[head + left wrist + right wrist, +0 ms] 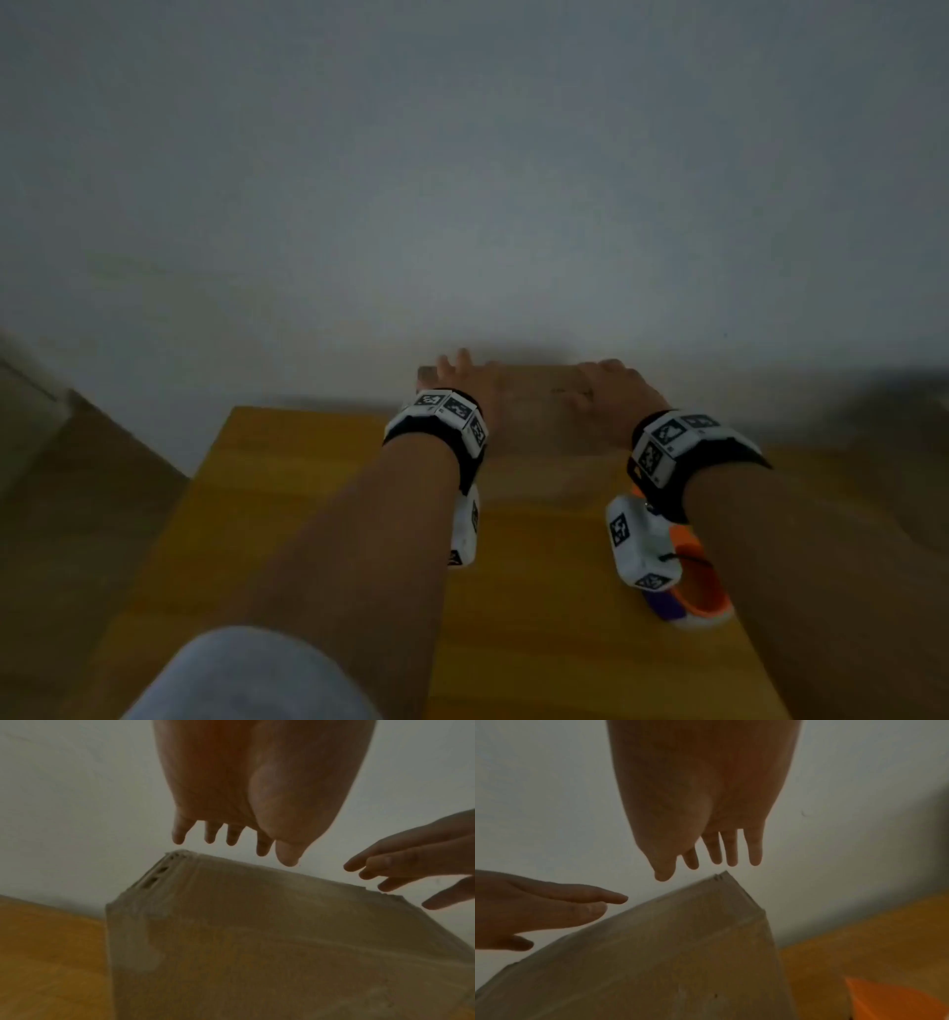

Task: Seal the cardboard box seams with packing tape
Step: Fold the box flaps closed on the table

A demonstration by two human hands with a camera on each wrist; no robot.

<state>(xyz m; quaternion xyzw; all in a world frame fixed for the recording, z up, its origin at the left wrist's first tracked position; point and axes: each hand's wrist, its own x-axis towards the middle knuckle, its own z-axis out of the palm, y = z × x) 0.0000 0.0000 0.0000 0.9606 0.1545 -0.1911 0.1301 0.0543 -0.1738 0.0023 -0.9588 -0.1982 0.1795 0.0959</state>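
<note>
A brown cardboard box (534, 416) stands at the far side of a wooden table (308, 514), against a pale wall. My left hand (457, 375) reaches over the box's left top edge with straight, spread fingers. My right hand (611, 385) does the same over the right part. In the left wrist view the left hand (231, 835) hangs just above the box (257, 933), and the right hand (411, 866) comes in from the right. The right wrist view has the right hand (706, 858) above the box's corner (667, 953). Neither hand holds anything.
An orange and purple tape dispenser (693, 596) lies on the table under my right forearm; its orange part (885, 1000) fills the lower right corner of the right wrist view. The wall (462, 205) rises right behind the box. The light is dim.
</note>
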